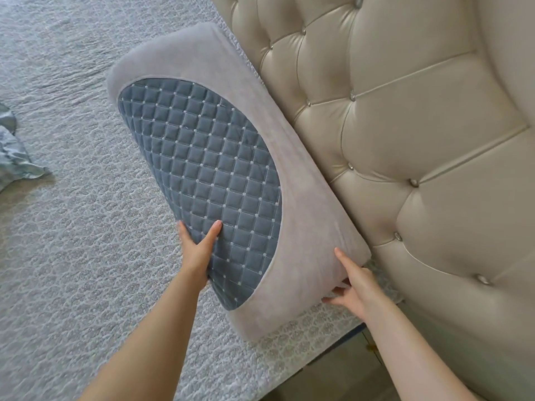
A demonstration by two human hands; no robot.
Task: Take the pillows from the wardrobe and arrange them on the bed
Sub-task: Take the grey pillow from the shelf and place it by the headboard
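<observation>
We have the pillow (292, 215) at the head of the bed (72, 256), its long back edge pressed against the padded headboard (405, 140) and its blue quilted panel facing up. Its far end lies on the patterned cover; the near end reaches almost to the side edge of the mattress, and we cannot tell whether that end is fully down or a little lifted.

Our left hand (197, 247) grips the pillow's front edge, thumb on top of the quilted panel and fingers wrapped underneath, which lets us steer the front side. Our right hand (353, 287) holds the near corner by the headboard, fingers curled round the end. The two hands sit apart, one on each side of the near end, so we can likely square the pillow against the headboard.

Well away on the cover lies a crumpled blue cloth (16, 157). No second pillow is in view, so we judge the arranging to be only partly done.
</observation>
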